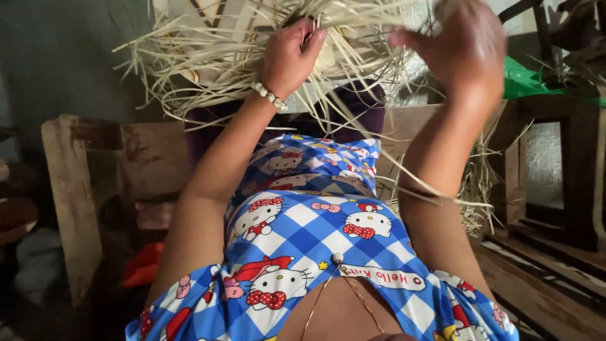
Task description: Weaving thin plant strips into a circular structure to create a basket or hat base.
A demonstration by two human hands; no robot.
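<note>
A worn wooden frame (74, 189) stands at the left, with an orange cloth (144, 264) low beside it. A green sheet (524, 81) lies at the upper right over dark wooden furniture (577, 170), and wooden planks (536, 284) run along the lower right

Left hand (291, 53) gripping straw strands (208, 57), right hand (461, 44) (blurred, perhaps open) raised
</note>
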